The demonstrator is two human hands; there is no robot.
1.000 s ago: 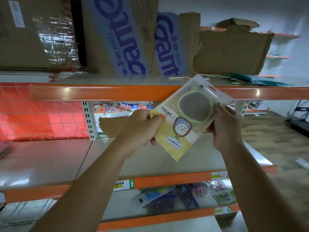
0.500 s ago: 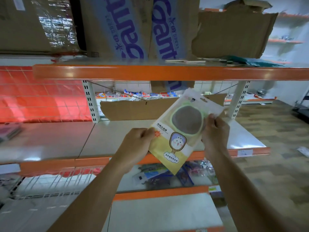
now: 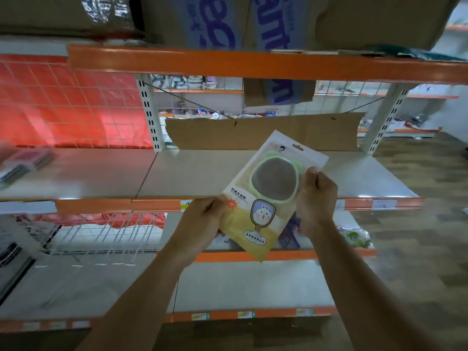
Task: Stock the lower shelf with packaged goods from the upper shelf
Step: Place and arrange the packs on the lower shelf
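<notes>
- Two bare forearms are reaching up from the bottom edge toward the rack.
- The left hand (image 3: 202,219) is pinching the lower left edge of a flat yellow-and-clear plastic packet holding a green-rimmed round mirror (image 3: 263,214), thumb on the front, the other fingers hidden behind.
- The right hand (image 3: 316,201) is gripping the packet's right edge, fingers curled close together.
- The packet is hanging tilted in the air, crossing the orange lip of the beige middle shelf (image 3: 190,173) and touching no board.
- Below, the lowest beige board (image 3: 253,287) is carrying small price labels on its orange strip.
- A white wire basket (image 3: 101,234) is sitting to the left, one level up.
- A brown cardboard sheet (image 3: 266,133) is leaning at the back of the middle shelf.
- A red gridded panel (image 3: 71,102) is filling the back left.
- The orange-fronted upper shelf (image 3: 253,64) is bearing brown cardboard boxes with blue lettering (image 3: 215,21).
- Wood-pattern flooring (image 3: 417,224) is stretching away on the right.
</notes>
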